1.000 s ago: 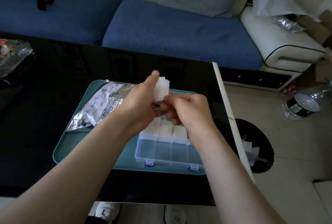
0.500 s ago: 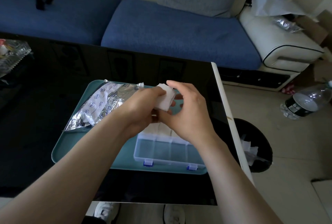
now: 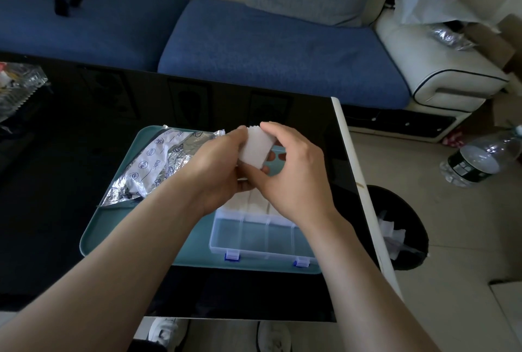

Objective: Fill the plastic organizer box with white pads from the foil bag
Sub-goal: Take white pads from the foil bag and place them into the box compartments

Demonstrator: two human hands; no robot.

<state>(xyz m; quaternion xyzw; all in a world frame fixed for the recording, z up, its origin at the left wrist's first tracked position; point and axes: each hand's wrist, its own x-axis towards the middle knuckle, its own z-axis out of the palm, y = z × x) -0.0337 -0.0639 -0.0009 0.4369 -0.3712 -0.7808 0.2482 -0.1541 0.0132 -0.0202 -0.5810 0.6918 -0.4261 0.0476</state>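
A: Where does everything lie?
B: On the glossy black bench (image 3: 70,182) is a teal tray (image 3: 113,233). The crinkled foil bag (image 3: 152,165) lies far left on it, the clear organizer box (image 3: 254,238) near right.
A: And the hands?
B: The left hand (image 3: 217,170) and right hand (image 3: 293,173) grip 1 soft square stack of white pads (image 3: 255,148) above the box. I would keep the edges aligned and lower it flat into 1 empty near compartment.
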